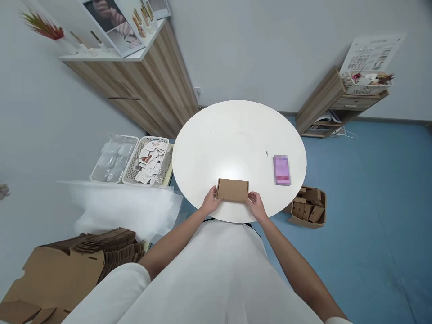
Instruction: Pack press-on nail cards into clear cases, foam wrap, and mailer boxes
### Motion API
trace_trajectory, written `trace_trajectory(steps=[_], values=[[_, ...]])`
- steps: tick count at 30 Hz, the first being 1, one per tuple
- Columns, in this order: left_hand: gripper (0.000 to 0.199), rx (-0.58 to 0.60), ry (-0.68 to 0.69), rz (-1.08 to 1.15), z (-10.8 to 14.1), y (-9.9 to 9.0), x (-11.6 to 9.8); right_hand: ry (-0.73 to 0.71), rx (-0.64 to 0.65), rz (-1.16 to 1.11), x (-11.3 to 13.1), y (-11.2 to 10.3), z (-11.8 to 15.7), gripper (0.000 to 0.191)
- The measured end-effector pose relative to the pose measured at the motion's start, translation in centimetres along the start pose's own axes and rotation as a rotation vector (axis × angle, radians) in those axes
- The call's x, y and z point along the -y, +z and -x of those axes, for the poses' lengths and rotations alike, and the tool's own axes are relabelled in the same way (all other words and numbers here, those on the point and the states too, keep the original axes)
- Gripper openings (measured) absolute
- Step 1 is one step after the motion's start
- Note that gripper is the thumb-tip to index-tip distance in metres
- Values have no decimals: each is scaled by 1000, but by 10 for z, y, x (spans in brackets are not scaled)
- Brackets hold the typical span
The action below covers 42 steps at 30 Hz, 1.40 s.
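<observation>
A small brown cardboard box (232, 190), closed, is at the near edge of the round white table (232, 130). My left hand (211, 200) grips its left end, fingers at the side and thumb by the near corner. On the right end, my right hand (256, 204) holds the box with its fingertips at the near corner. A purple item (281, 170), partly pixelated, lies on the table to the right, with a tiny dark object (267, 154) beside it.
White baskets with plastic packets (114, 157) and white cards (150, 162) stand at the left, above translucent sheets (124, 207) and stacked flat cardboard (67, 274). A carton of small boxes (308, 207) sits on the floor at the right. Wooden cabinets stand behind.
</observation>
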State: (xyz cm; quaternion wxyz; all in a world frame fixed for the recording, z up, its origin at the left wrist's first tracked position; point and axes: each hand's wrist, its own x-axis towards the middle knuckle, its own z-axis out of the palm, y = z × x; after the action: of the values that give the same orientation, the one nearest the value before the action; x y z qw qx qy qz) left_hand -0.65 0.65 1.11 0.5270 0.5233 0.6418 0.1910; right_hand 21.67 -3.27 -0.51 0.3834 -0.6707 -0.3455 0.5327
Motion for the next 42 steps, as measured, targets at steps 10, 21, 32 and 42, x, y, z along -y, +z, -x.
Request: trace_trajectory(steps=[10, 21, 32, 42], values=[[67, 152, 186, -230, -20, -13, -1, 99, 6, 273, 21, -11, -19, 48], [63, 201, 274, -353, -15, -18, -1, 33, -70, 605, 26, 6, -2, 45], [59, 179, 274, -331, -4, -7, -17, 70, -35, 487, 22, -10, 0, 40], [65, 451, 445, -382, -3, 153, -123, 79, -383, 11, -33, -182, 56, 47]])
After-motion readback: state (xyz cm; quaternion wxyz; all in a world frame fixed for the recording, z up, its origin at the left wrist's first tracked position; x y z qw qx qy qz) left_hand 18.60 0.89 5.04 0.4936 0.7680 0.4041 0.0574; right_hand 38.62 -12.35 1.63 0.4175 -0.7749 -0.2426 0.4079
